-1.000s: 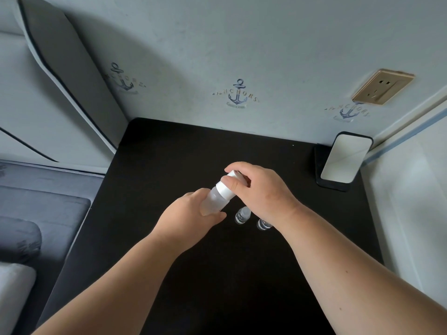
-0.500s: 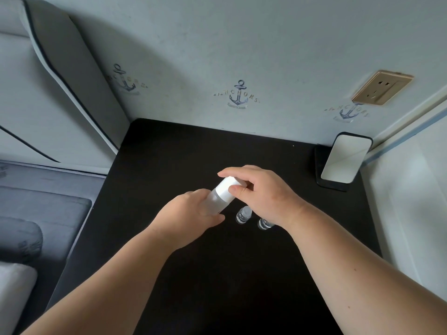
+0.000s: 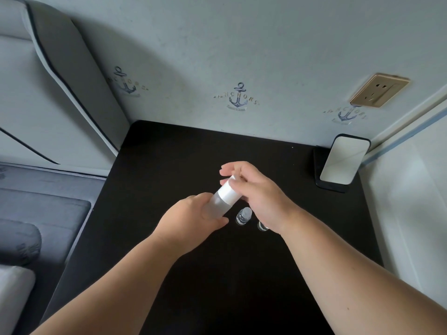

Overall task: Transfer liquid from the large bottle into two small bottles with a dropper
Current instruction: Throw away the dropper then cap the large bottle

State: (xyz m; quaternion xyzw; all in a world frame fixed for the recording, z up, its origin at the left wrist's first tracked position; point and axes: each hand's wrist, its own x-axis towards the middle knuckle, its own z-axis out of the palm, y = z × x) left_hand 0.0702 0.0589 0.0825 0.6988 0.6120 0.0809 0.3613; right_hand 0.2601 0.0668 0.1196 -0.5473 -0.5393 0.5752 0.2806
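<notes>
The large frosted bottle [image 3: 219, 204] with a white cap [image 3: 229, 192] is tilted above the black table [image 3: 169, 165]. My left hand [image 3: 193, 221] grips its lower body. My right hand [image 3: 258, 192] pinches the top of the cap with fingertips and thumb. Two small clear bottles stand on the table just below: one [image 3: 243, 215] fully visible, the other [image 3: 262, 226] partly hidden under my right wrist. No dropper is in view.
A phone [image 3: 343, 160] leans on a dark stand at the table's back right corner. A wall with a gold socket [image 3: 378, 93] runs behind the table. A grey upholstered bed [image 3: 36, 209] borders the left edge.
My right hand's fingers have shifted from wrapping the cap to pinching its top end. The bottle stays tilted in my left hand, and the small bottles have not moved.
</notes>
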